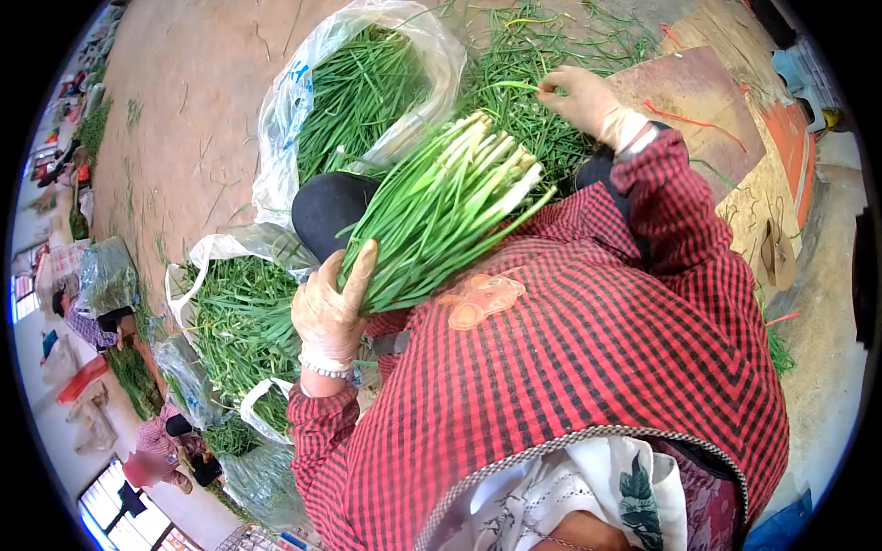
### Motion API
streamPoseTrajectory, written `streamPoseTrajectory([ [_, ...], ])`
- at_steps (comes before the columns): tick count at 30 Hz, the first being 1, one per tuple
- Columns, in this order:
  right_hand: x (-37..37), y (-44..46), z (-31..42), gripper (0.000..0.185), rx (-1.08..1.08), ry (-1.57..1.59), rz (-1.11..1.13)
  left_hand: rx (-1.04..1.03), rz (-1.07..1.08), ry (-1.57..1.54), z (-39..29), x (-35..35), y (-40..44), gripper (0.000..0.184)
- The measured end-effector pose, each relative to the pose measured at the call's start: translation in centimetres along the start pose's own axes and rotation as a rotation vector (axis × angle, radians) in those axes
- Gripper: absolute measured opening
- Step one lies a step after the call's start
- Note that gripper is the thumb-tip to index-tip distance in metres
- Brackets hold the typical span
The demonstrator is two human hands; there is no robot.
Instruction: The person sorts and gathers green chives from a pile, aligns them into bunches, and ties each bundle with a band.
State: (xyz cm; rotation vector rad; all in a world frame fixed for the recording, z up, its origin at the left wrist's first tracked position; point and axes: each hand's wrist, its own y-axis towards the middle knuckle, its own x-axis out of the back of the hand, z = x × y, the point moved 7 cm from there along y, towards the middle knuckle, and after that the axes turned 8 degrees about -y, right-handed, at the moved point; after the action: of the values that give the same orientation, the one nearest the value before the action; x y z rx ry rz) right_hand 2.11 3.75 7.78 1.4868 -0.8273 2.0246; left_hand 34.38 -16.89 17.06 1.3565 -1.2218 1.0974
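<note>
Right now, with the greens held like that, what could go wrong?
The bundle might slip or splay, since only the left hand grips it, near its leafy end. The leaf pinched in the right hand could drop and get lost among the loose greens lying close by.

Red-black checked smock, orange patch, speckled trim, white leaf-print scarf, thin-gloved left hand and right hand, beaded bracelet on left.
</note>
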Motion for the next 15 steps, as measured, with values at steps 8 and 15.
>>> streamPoseTrajectory([
  [8, 1.9, -1.7, 10.1, 0.069, 0.202, 0.447, 0.533, -0.206, -0.042, 0.030, -1.4, 0.0, 0.5, 0.067],
  [15, 1.8, -3.4, 10.9, 0.038, 0.417, 0.429, 0.254, -0.200, -0.041, -0.058, -1.3, -0.5, 0.3, 0.067],
])
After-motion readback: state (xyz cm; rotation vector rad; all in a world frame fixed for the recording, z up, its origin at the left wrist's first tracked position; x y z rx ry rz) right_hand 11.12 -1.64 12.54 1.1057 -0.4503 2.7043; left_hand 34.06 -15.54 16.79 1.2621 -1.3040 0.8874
